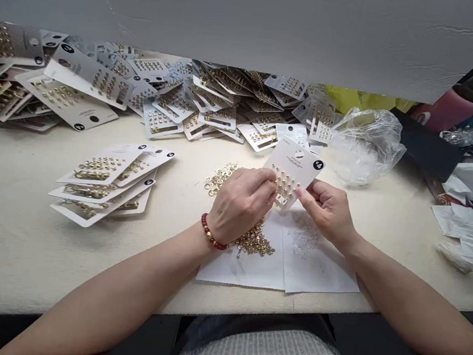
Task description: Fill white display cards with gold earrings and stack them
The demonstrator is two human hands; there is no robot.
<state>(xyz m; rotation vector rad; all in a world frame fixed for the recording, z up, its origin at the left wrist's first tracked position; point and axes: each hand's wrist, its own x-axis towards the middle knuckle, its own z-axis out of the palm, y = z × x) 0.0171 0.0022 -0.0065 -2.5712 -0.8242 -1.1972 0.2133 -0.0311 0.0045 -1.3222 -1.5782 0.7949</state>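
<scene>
A white card (299, 163) studded with gold earrings is held tilted above the bench (16, 235), between both hands. The left hand (240, 202) has its fingers (267, 181) pinched together on the card's lower left edge, and the right hand (328, 210) clamps the lower right corner. Loose gold pieces (258, 241) lie on paper sheets (315, 267) just below, with a stack of filled cards (107, 183) well to the left.

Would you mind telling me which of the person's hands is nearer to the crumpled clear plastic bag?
Right. The right hand sits just below-left of the plastic bag; the left hand is farther left, beyond the earring card.
</scene>
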